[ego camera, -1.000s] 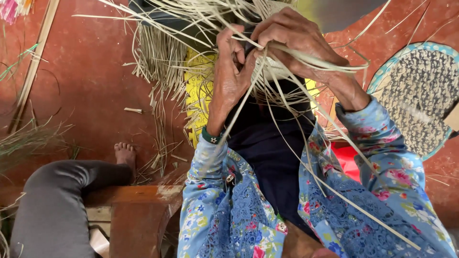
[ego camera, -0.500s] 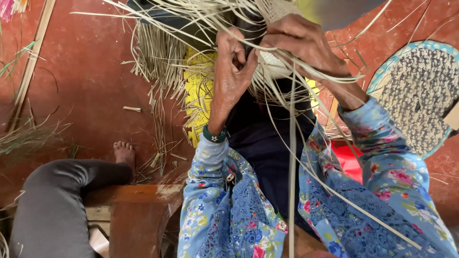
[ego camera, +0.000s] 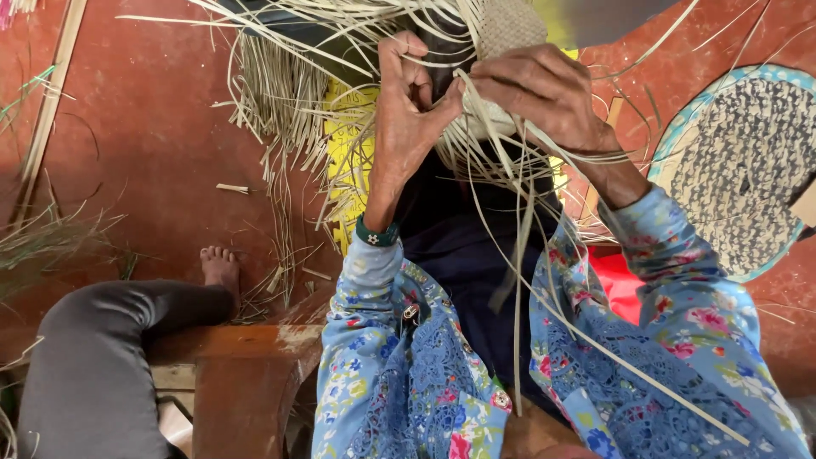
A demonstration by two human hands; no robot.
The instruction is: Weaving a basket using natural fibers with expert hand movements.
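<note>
From the head view, my left hand (ego camera: pixel 408 115) is raised in front of me, fingers curled, thumb and forefinger pinching pale straw strips (ego camera: pixel 510 246) that hang down over my lap. My right hand (ego camera: pixel 544 93) is closed over the woven piece (ego camera: pixel 508 25), gripping it with strips trailing under my palm; the two hands meet at the thumbs. More loose strips fan out on the red floor (ego camera: pixel 144 127) beyond. A round woven mat (ego camera: pixel 748 161) lies to my right, and another person's bare foot (ego camera: pixel 221 268) rests near a wooden bench (ego camera: pixel 246 357)
</note>
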